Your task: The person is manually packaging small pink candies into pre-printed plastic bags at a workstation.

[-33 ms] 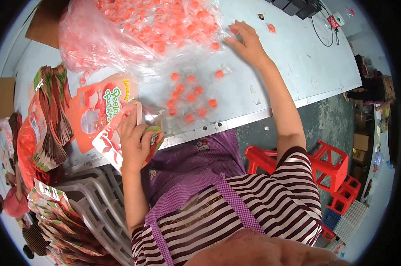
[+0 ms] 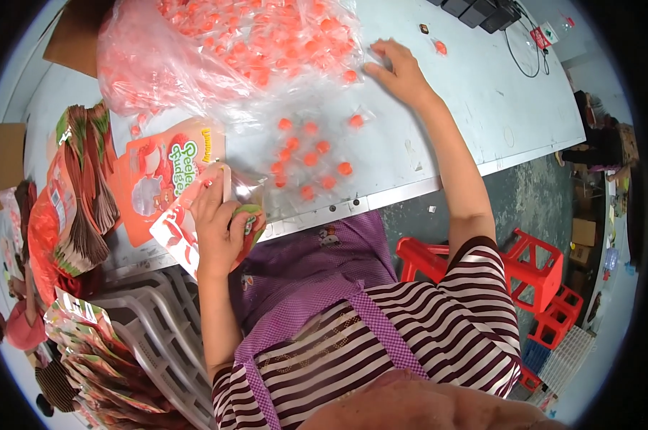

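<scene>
My left hand (image 2: 218, 228) grips a printed red and white candy pouch (image 2: 172, 228) at the table's front edge. The fingers lie over its front and the thumb is at the side; its clear, shiny part faces right. Under it, a flat pouch (image 2: 136, 208) of the same kind rests on the table. To the right of the held pouch is a loose group of red candies (image 2: 310, 158) in clear wrappers. Beside a large clear bag of candies (image 2: 295, 46), my right hand (image 2: 403, 77) reaches over the table with fingers apart, holding nothing I can see.
A stack of pouches (image 2: 87, 201) stands on the left, with more pouches (image 2: 112, 365) by grey plastic crates (image 2: 155, 322) below. One candy (image 2: 440, 47) lies at the far right, near black devices (image 2: 482, 11) and a cable. Red stools (image 2: 532, 272) stand on the floor at right.
</scene>
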`<state>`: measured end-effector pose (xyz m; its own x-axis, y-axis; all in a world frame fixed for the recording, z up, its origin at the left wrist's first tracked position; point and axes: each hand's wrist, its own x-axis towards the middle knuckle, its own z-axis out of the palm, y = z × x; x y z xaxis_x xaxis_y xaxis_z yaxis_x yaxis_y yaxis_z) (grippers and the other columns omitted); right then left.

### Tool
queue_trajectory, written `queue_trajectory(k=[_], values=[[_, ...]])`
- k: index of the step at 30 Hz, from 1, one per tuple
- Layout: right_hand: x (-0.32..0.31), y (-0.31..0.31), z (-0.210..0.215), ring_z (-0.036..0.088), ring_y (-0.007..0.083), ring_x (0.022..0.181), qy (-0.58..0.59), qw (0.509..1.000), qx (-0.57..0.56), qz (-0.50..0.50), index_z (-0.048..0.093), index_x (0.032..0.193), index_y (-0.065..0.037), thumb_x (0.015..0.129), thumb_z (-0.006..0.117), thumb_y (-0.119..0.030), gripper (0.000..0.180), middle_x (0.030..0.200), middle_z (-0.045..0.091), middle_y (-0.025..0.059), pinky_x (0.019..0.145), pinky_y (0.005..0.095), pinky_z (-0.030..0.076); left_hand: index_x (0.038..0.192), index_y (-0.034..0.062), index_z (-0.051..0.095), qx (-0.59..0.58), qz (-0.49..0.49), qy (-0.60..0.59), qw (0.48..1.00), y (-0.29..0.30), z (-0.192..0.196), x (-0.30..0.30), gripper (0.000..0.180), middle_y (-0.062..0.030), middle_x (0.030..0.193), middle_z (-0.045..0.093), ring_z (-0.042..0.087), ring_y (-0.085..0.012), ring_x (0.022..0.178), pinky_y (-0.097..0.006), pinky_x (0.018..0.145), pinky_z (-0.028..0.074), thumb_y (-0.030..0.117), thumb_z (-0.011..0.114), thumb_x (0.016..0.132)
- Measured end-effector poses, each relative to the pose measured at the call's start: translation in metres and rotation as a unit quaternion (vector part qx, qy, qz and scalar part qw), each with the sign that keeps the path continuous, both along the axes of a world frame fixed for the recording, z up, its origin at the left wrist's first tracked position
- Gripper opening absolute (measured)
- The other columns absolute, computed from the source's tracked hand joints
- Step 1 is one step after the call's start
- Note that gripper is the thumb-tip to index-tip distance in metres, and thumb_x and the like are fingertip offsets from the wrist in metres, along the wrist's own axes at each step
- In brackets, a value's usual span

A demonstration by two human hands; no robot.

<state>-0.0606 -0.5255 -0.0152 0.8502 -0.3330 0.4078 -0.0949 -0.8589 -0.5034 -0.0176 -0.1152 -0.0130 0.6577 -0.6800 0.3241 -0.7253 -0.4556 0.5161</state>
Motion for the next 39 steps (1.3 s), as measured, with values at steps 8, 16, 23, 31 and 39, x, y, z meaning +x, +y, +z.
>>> queue_trajectory(k=[8,16,23,31,39], values=[[-0.007,0.037,-0.004,0.051,0.0246,0.097,0.013,0.995,0.023,0.1,0.057,0.108,-0.01,0.078,0.068,-0.02,0.033,0.111,0.055,0.0083,0.081,0.0336,0.043,0.077,0.0006,0.061,0.004,0.003,-0.012,1.0,0.0,0.001,0.001,0.016,-0.0201,0.129,0.049,0.047,-0.0355,0.112,-0.045,0.099,0.031,0.015,0.066,0.072],[-0.031,0.045,-0.005,0.046,0.0266,0.111,0.062,0.987,0.084,0.123,0.058,0.11,-0.011,0.083,0.062,-0.011,0.027,0.117,0.053,0.0076,0.095,0.034,0.037,0.078,0.0004,0.061,-0.003,0.008,-0.004,1.0,0.0,0.0,0.001,0.016,-0.0203,0.129,0.049,0.048,-0.0353,0.112,-0.046,0.1,0.031,0.015,0.065,0.072],[-0.026,0.092,0.024,0.046,0.0251,0.115,0.098,0.934,0.281,0.2,0.056,0.115,-0.007,0.084,0.06,-0.012,0.031,0.117,0.054,0.0097,0.097,0.0344,0.037,0.078,0.0009,0.06,-0.008,-0.001,-0.02,1.0,0.002,-0.002,0.003,0.016,-0.0205,0.128,0.049,0.048,-0.0357,0.111,-0.045,0.099,0.032,0.015,0.065,0.074],[0.049,0.064,0.033,0.048,0.0266,0.11,-0.018,0.991,-0.12,0.057,0.057,0.115,-0.009,0.082,0.064,-0.027,0.038,0.114,0.057,0.01,0.093,0.0377,0.036,0.078,0.0005,0.061,-0.016,-0.002,-0.02,1.0,-0.001,0.0,0.002,0.016,-0.0207,0.127,0.05,0.048,-0.0362,0.111,-0.044,0.098,0.032,0.015,0.065,0.074],[0.055,0.048,0.023,0.053,0.0259,0.104,0.096,0.98,-0.17,0.031,0.061,0.107,-0.008,0.084,0.059,-0.024,0.028,0.105,0.062,0.0077,0.088,0.0383,0.039,0.079,-0.0001,0.061,-0.021,-0.006,-0.019,1.0,0.001,-0.002,0.003,0.016,-0.0205,0.126,0.05,0.048,-0.036,0.11,-0.044,0.097,0.032,0.013,0.067,0.072]])
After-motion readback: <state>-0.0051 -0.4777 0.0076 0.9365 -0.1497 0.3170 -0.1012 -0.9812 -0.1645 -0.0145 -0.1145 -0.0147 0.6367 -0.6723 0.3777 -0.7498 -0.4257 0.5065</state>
